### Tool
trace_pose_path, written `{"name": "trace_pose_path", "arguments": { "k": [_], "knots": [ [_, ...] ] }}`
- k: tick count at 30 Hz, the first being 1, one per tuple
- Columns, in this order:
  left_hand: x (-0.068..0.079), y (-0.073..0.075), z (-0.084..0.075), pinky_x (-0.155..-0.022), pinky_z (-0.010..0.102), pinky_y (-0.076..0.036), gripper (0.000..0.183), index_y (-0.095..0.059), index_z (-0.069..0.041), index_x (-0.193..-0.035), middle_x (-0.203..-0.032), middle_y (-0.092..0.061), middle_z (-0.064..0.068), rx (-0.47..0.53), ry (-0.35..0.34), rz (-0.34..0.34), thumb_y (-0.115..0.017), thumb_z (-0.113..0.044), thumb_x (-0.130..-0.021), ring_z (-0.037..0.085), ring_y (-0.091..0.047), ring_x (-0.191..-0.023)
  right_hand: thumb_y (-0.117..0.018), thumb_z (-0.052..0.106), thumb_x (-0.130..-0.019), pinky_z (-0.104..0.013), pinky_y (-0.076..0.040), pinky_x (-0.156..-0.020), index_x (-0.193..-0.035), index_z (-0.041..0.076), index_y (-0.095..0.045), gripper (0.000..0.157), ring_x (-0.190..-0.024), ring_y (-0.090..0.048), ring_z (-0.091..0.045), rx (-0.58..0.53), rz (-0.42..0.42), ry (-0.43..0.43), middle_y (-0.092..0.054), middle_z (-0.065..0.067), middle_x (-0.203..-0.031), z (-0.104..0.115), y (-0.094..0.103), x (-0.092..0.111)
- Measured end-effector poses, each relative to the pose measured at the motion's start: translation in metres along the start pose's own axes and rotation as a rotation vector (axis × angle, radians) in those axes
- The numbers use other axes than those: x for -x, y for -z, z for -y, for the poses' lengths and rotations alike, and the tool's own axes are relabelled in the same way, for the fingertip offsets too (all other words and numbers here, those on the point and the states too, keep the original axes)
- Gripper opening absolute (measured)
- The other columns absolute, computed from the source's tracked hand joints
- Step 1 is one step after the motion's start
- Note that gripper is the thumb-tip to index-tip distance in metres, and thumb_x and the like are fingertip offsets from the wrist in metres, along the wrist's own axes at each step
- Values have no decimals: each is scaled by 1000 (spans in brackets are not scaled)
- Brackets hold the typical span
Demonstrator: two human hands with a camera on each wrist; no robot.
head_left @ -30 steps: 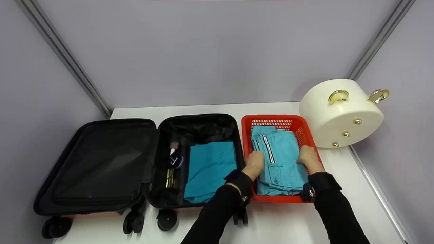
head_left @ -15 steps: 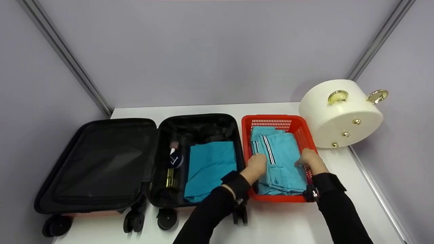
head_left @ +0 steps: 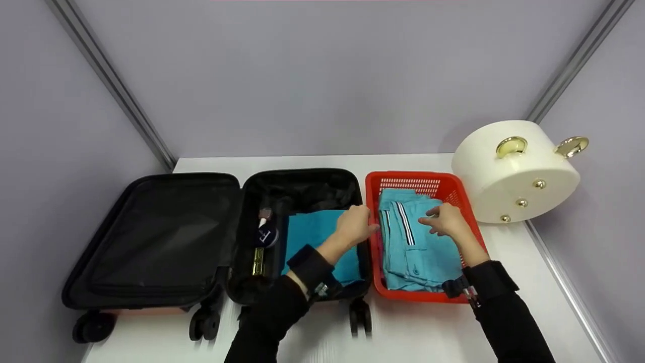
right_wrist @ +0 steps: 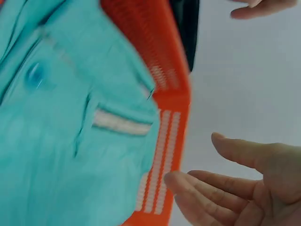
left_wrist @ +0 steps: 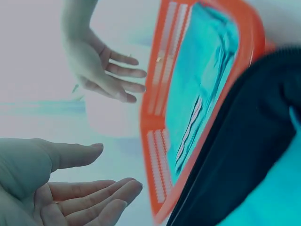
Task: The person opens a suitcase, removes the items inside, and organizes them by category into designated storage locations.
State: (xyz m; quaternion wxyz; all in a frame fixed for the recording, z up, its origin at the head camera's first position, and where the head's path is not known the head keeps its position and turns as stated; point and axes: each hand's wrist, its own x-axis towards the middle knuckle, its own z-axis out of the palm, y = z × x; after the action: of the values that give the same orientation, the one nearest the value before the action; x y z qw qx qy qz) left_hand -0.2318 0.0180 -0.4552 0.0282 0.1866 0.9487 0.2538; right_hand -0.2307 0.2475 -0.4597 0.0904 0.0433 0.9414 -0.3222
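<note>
The left hand [head_left: 354,224] is held over the near border between suitcase [head_left: 325,194] and basket [head_left: 398,174], its fingers loosely bent, its thumb parted from them, and nothing gripped. The right hand [head_left: 447,222] is held over the basket's right part, its thumb and fingers spread and relaxed, and nothing gripped by it either. Between and below the two hands, folded clothes [head_left: 418,252] are contained in the red basket; they are light blue, marked with dark-and-white stripes and a buttoned pocket, and in the right wrist view they are seen apart from the right fingertips. Below the left hand, a blue cloth [head_left: 307,232] is laid folded in the suitcase, partly covered from sight by that hand and forearm. Farther left of the left hand, a small bottle [head_left: 264,217], a round tin [head_left: 268,236] and a gold box [head_left: 258,262] are lined up along the suitcase's left side. Beyond them, the lid [head_left: 166,237] is spread out flat, joined to the suitcase. Beyond the right hand, farther from the person, a white case [head_left: 499,169] is placed just beside the basket, fitted with gold handles [head_left: 572,146] and studs [head_left: 522,202]. Both wrists are covered by black sleeves [head_left: 511,315].
</note>
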Motion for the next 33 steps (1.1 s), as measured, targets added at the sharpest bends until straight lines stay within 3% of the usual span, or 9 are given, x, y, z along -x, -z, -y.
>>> {"name": "trace_pose_path", "arguments": {
  "k": [3, 6, 8, 14, 21, 23, 25, 28, 33],
  "knots": [
    [2, 14, 15, -42, 21, -35, 26, -55, -8, -66, -55, -48, 0, 21, 25, -25, -63, -27, -82, 11, -49, -48, -61, 24, -84, -34, -51, -62, -113, -11, -52, 47, -73, -64, -28, -70, 8, 62, -60, -26, -97, 19, -9, 2],
    [4, 27, 31, -54, 25, -46, 27, -65, -1, -88, -82, -64, 8, 22, 68, -44, -64, -27, -82, 16, -60, -66, -60, 22, -85, -35, -51, -63, -115, -9, -52, 44, -74, -63, -27, -130, 20, 113, -60, -25, -98, 40, -21, 4],
    [5, 33, 42, -62, 30, -49, 33, -64, 0, -101, -98, -64, 12, 23, 94, -69, -65, -26, -81, 20, -62, -75, -60, 21, -85, -34, -51, -63, -115, -8, -52, 42, -74, -63, -27, -158, 28, 139, -60, -24, -98, 54, -31, 5],
    [8, 41, 76, -65, 36, -49, 31, -64, 2, -96, -95, -63, 16, 59, 194, -143, -67, -23, -79, 26, -62, -76, -61, 18, -84, -31, -50, -62, -115, -8, -52, 41, -77, -62, -27, -198, 64, 180, -59, -22, -100, 86, -59, 4],
    [6, 33, 125, -79, 39, -44, 42, -56, 9, -108, -109, -56, 23, 248, 363, -165, -66, -19, -80, 32, -55, -96, -64, 20, -81, -34, -49, -69, -120, -9, -47, 51, -85, -59, -27, -141, 121, 139, -56, -22, -108, 114, -91, -1],
    [-10, 8, 163, -74, 37, -46, 45, -57, 8, -102, -101, -58, 22, 284, 406, -158, -69, -27, -76, 31, -57, -89, -65, 23, -81, -38, -46, -76, -122, -9, -46, 55, -94, -56, -30, -93, 129, 122, -54, -23, -112, 118, -100, -4],
    [-34, -31, 214, -71, 39, -46, 55, -56, 7, -104, -99, -57, 21, 315, 453, -147, -72, -35, -72, 32, -56, -87, -64, 26, -81, -40, -42, -83, -124, -9, -43, 59, -104, -51, -33, -52, 137, 94, -50, -24, -118, 121, -107, -8],
    [-80, -114, 312, -70, 43, -44, 73, -52, 3, -111, -102, -55, 19, 353, 524, -129, -74, -48, -64, 34, -54, -89, -64, 27, -82, -42, -37, -90, -127, -11, -38, 65, -113, -43, -35, -43, 153, 44, -42, -26, -126, 124, -116, -14],
    [-137, -225, 427, -75, 53, -40, 96, -42, -7, -128, -117, -49, 16, 351, 652, -45, -74, -57, -53, 38, -48, -101, -64, 27, -81, -42, -44, -81, -130, -12, -30, 72, -111, -44, -37, -44, 191, -42, -36, -28, -130, 125, -128, -23]
  ]
}}
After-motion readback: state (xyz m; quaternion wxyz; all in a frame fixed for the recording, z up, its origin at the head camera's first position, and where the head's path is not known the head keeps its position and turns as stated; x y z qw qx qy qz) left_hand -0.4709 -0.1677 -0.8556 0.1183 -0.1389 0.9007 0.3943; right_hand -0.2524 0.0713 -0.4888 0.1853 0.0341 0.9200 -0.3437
